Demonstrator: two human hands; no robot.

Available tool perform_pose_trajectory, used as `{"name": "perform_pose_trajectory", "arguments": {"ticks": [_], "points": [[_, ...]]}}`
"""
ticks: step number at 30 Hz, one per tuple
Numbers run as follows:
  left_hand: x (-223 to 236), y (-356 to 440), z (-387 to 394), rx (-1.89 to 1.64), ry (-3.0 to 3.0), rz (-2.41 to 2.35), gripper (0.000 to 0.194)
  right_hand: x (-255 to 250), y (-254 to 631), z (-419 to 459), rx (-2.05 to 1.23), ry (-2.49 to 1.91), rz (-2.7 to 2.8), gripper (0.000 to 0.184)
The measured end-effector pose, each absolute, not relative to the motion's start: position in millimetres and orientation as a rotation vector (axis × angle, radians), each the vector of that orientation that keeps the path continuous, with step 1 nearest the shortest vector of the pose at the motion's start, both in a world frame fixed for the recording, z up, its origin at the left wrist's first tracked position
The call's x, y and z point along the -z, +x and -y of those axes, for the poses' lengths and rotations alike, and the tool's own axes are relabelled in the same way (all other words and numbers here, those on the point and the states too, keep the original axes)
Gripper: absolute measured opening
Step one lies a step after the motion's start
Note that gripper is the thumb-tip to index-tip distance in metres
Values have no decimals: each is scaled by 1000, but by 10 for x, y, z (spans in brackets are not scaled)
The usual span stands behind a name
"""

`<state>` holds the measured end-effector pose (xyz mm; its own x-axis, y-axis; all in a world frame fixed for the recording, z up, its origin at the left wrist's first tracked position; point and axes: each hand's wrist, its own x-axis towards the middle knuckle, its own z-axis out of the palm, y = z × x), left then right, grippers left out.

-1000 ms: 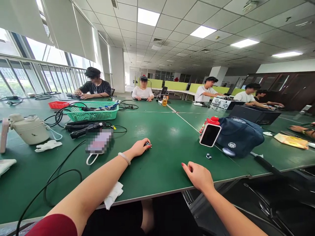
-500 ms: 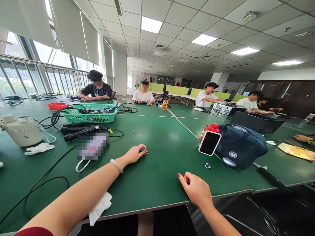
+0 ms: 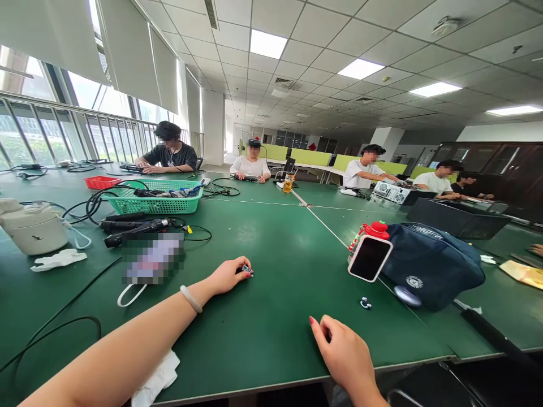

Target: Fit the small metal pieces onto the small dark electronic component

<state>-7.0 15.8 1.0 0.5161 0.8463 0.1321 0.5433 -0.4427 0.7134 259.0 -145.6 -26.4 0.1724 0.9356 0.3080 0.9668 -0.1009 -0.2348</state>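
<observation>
My left hand (image 3: 227,275), with a pale bangle (image 3: 190,299) at the wrist, rests on the green table (image 3: 263,333). Its fingers are closed around a small dark-blue-and-white object (image 3: 246,269), mostly hidden by them. Nearer the front edge, my right hand (image 3: 343,346) is curled with the thumb sticking out, and nothing shows in it. A small dark-and-white curved piece (image 3: 365,303) lies beyond it to the right. Past that, a phone (image 3: 370,258) leans against a red-capped bottle (image 3: 376,228) beside a navy bag (image 3: 432,265).
On the left are a green basket (image 3: 156,203), black handheld devices (image 3: 138,230) with cables, a cream flask (image 3: 36,229), a blurred purple item (image 3: 155,260) and a tissue (image 3: 158,377). A black case (image 3: 458,217) stands behind the bag. Several people sit around the table.
The view has turned slightly, so the bag and phone sit farther right. My left fingers have shifted around the small object, showing more of it. My right hand stays curled.
</observation>
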Motion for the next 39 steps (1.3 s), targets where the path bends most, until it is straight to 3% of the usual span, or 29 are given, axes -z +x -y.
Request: {"name": "perform_pose_trajectory", "arguments": {"ticks": [7,10,14,16,22,29,39], "points": [[-33,-75,-163,-709,1870,-1104,21,260,2648,1369,-12,-2093,1915,38],[-16,-48,-176,-782,1698,-1076,24,79,2626,1185,-311,-2113,2073,35],[-9,-3,-158,-875,1468,-946,24,-194,2389,735,-581,-1745,2325,18],[-22,8,-141,-909,1416,-911,24,-231,2201,465,-549,-1540,2380,10],[2,-30,-205,-1014,1645,-1174,27,-14,1798,-66,-496,-1401,2280,23],[147,-76,-327,-941,1759,-1332,25,123,1769,-99,-343,-1279,2388,14],[135,-92,-297,-918,1779,-1316,31,137,1812,-118,-397,-1306,2318,15]]}}
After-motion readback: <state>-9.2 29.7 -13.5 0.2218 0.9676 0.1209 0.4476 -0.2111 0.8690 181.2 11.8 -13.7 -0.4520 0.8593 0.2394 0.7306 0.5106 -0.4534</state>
